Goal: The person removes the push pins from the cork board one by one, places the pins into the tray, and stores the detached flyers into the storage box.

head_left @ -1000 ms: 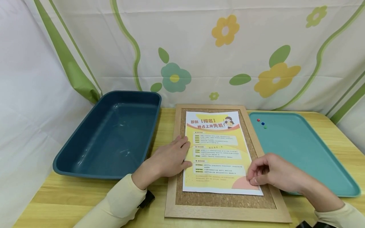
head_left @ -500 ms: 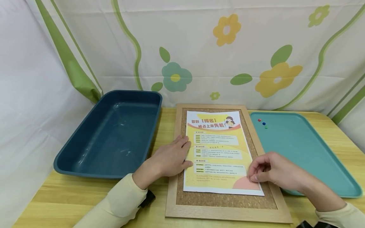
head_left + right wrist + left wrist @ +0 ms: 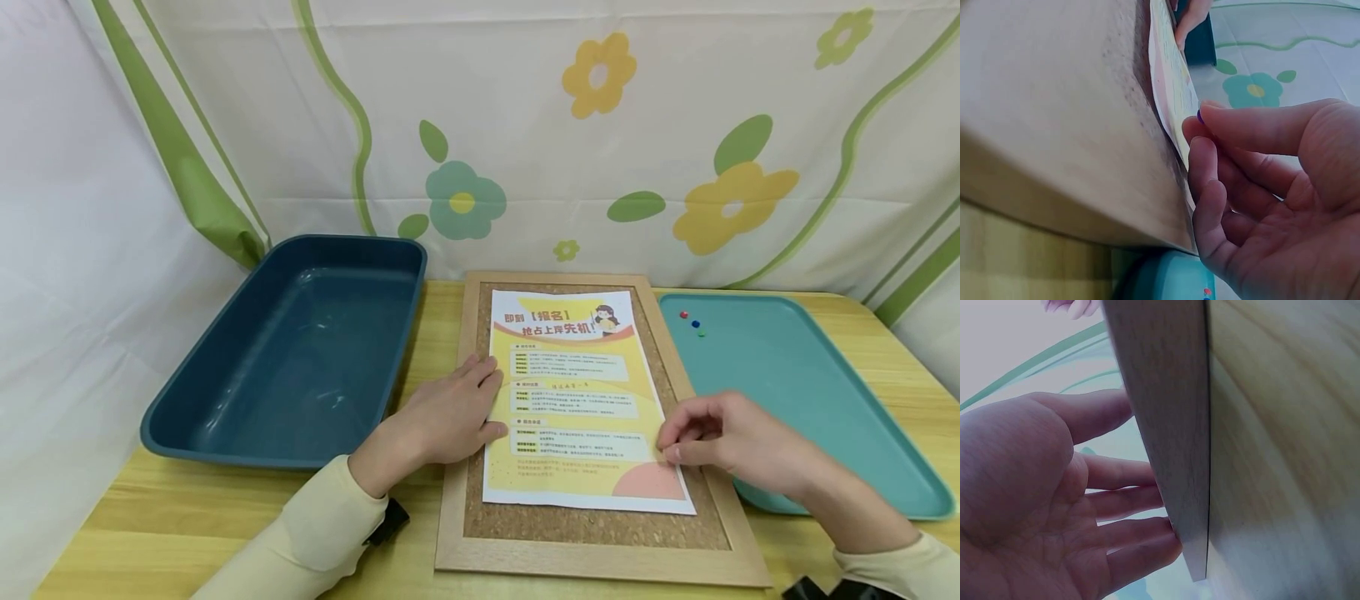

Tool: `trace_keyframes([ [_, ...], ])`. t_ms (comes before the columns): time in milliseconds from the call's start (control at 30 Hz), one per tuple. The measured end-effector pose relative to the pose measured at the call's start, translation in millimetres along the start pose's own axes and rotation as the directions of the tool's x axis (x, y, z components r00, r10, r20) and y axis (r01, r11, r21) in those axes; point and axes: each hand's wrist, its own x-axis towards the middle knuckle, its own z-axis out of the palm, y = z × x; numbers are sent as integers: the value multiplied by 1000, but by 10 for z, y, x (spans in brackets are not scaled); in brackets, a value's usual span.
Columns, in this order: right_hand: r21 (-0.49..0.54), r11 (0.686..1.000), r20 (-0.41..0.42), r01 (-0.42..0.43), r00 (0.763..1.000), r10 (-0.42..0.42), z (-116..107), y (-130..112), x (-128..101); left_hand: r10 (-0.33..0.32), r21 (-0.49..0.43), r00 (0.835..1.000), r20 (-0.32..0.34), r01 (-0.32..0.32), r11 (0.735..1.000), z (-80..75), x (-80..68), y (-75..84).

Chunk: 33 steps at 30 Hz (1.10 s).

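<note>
A yellow printed poster (image 3: 573,400) lies on a wood-framed corkboard (image 3: 592,531). My left hand (image 3: 442,421) rests with fingers extended across the board's left frame, fingertips on the poster's left edge. In the left wrist view, those fingers (image 3: 1129,472) reach over the frame's side. By the poster's lower right edge, my right hand (image 3: 738,442) has thumb and index finger brought together. The right wrist view shows them pinching a tiny purple-blue pushpin (image 3: 1200,117), mostly covered by the fingertips. Whether its tip touches the poster cannot be told.
A deep dark-blue tub (image 3: 300,367) stands to the left. To the right, a shallow teal tray (image 3: 810,400) carries a red pin (image 3: 684,315), a blue pin (image 3: 696,324) and a green pin (image 3: 702,334). A flowered cloth (image 3: 525,125) hangs behind the wooden table (image 3: 142,533).
My right hand has shifted slightly up along the poster's right edge, away from its lower corner. My left hand keeps its place on the left edge.
</note>
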Motion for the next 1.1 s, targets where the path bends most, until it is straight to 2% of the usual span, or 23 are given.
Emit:
trace_keyframes([
  [567,-30,999,-164,-31,986,26,-189,-14,33,4,-5,1000,0,-4,1000,-1,5,-7],
  [1100,-39,994,-262,-101,961,87,-360,33,106,-5,-5,1000,9,5,1000,-4,9,0],
])
